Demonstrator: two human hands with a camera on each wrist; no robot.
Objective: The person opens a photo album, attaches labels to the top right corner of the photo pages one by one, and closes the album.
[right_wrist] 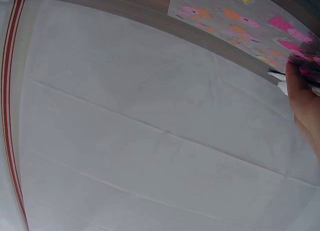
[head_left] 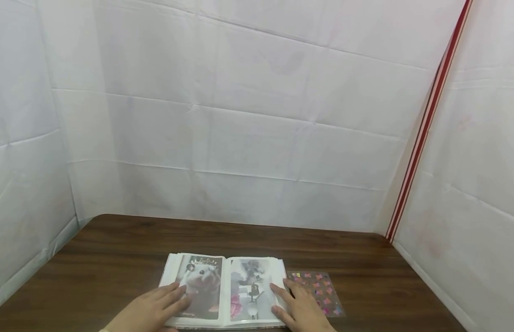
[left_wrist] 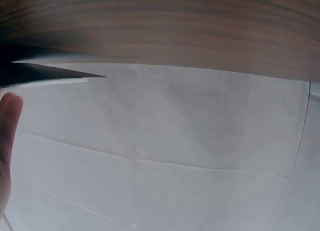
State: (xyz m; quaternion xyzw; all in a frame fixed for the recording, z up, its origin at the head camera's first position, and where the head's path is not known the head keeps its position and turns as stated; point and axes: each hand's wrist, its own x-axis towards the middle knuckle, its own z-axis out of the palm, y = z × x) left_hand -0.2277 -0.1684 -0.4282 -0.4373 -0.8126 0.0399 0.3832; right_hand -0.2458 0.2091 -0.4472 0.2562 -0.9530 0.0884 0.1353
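Note:
A photo album (head_left: 225,295) lies open at the table's near edge in the head view, a picture in a clear sleeve on each page. My left hand (head_left: 151,310) rests on the left page with its fingers extended over the picture of a pale furry animal. On the right page's outer edge lies my right hand (head_left: 301,308), fingers spread and fairly straight. Just right of the album, partly behind that hand, is a clear sheet of pink and orange stickers (head_left: 323,290). The right wrist view shows the sticker sheet (right_wrist: 240,21) beside the hand (right_wrist: 305,103).
The brown wooden table (head_left: 116,258) has rounded far corners. White cloth walls (head_left: 240,138) hang behind it and at both sides. A red striped band (head_left: 431,115) runs down the back right corner to the table.

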